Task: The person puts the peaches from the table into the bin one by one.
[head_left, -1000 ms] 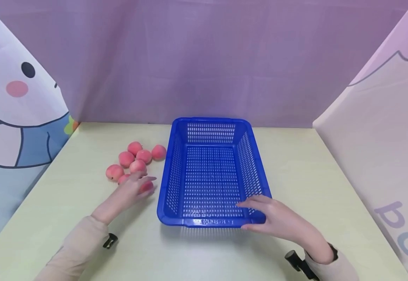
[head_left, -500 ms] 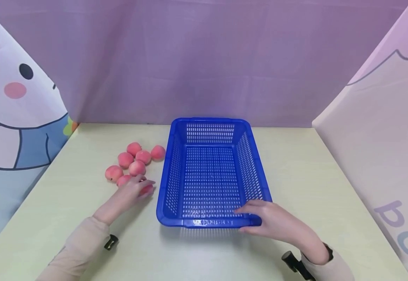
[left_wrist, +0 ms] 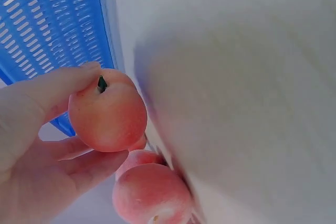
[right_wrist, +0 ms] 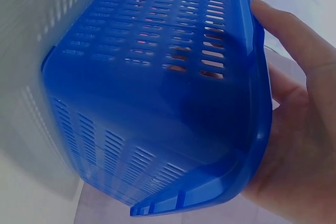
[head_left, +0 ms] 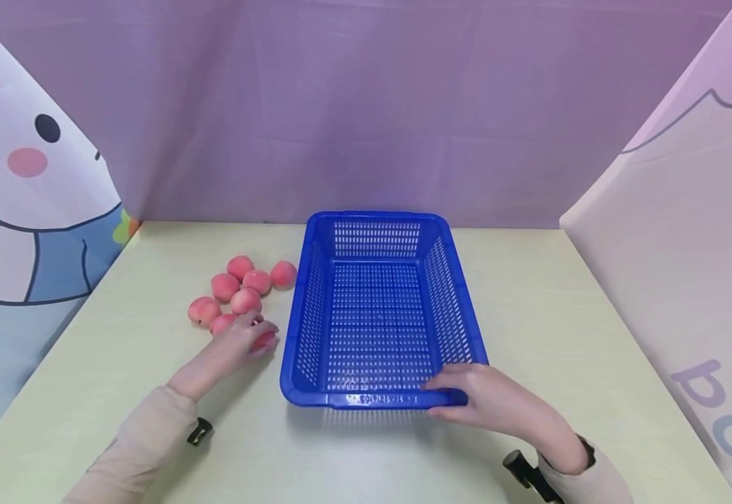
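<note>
My left hand (head_left: 235, 344) grips a pinkish-red peach (left_wrist: 108, 118) between thumb and fingers. A small green stem shows on top of that peach in the left wrist view. Beside it lie several more peaches (head_left: 246, 301), loosely grouped on the table left of a blue plastic basket (head_left: 366, 400); one is partly hidden by the hand. With its thumb outside and fingers inside, my right hand (head_left: 492, 397) holds the basket's near right rim. The basket has slotted walls, and its bottom shows bare.
The pale yellow table (head_left: 529, 301) extends to the right of the basket and in front of it. A purple cloth (head_left: 366, 112) rises behind the table. Printed cloth panels stand along both sides, the left one with a cartoon figure (head_left: 28, 162).
My left hand has closed its fingers around the peach. My right hand has moved slightly toward me and now grips the basket rim. The basket and other peaches stay in place.
</note>
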Demonstrator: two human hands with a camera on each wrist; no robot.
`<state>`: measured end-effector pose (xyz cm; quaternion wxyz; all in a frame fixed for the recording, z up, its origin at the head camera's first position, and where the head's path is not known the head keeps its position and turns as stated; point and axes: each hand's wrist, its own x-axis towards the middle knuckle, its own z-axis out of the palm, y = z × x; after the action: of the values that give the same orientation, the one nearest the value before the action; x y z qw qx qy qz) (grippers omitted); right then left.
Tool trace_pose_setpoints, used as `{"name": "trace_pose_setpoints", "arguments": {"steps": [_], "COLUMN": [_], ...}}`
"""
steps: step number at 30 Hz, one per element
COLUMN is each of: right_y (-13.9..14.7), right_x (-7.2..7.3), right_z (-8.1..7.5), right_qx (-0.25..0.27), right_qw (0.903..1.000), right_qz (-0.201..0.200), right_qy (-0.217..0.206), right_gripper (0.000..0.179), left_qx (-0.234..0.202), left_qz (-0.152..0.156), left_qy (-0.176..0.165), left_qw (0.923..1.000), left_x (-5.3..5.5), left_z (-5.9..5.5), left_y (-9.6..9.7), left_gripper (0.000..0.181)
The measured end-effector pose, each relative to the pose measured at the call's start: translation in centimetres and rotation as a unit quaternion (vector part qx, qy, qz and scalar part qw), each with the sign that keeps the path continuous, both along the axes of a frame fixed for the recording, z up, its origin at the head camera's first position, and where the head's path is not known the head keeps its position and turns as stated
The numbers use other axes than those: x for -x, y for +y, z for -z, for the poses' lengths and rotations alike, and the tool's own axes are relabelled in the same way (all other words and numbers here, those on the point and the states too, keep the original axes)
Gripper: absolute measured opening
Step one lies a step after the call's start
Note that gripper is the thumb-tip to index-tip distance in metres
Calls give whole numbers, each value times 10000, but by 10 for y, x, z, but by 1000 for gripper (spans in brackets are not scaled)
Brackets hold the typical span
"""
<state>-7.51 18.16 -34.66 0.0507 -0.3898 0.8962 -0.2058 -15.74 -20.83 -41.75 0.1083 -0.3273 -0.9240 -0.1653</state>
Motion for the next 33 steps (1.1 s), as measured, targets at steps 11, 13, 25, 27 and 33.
{"name": "trace_pose_setpoints", "arguments": {"steps": [11, 13, 25, 27, 33], "right_y": [1, 2, -1, -1, -2], "right_x": [-1, -1, -3, -2, 0], "right_z": [-7, -8, -13, -14, -15], "right_qx": [-179, -218, -173, -153, -162], "right_qw": [9998, 9996, 9996, 9996, 9995], "right_qz": [-63, -83, -148, -151, -126], "right_qy": [-105, -129, -163, -177, -256], "right_gripper": [32, 33, 30, 31, 30], "left_qx": [-130, -115, -34, 36, 189], "left_qz": [178, 164, 159, 100, -98], "left_qy": [19, 108, 87, 10, -616], "left_qw": [9998, 9997, 9998, 9999, 9979], "left_x": [-4, -3, 7, 9, 17], "left_z": [-24, -30, -68, -76, -102], "left_y": [1, 1, 7, 9, 18], "left_gripper": [24, 24, 24, 26, 28]}}
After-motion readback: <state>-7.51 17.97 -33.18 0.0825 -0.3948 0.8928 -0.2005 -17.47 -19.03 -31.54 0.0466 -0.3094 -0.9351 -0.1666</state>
